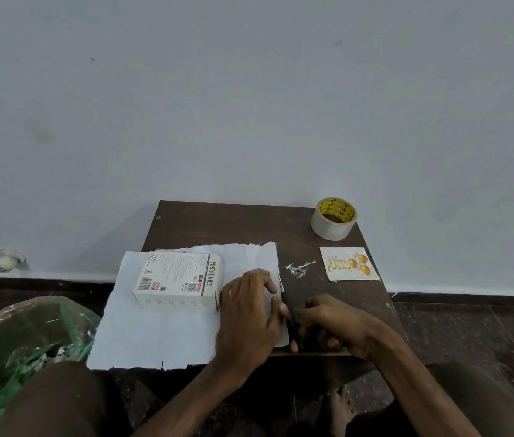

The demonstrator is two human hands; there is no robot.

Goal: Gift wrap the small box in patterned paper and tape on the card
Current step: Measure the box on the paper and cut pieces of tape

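Observation:
A small white printed box (178,280) lies on a sheet of paper (154,332) spread white side up over the low dark table (233,225). My left hand (247,313) presses flat on the paper's right part, just right of the box. My right hand (328,326) grips black scissors (292,313) at the paper's right edge, and a thin cut strip stands along that edge. A "Happy Birthday" card (348,264) with gold balloons lies at the table's right side. A roll of clear tape (333,218) with a yellow core stands at the far right corner.
Small paper offcuts (299,269) lie between the sheet and the card. A green-tinted plastic bag (25,339) sits on the floor at my left knee. A wall rises right behind the table. A crumpled white scrap (8,260) lies by the wall at far left.

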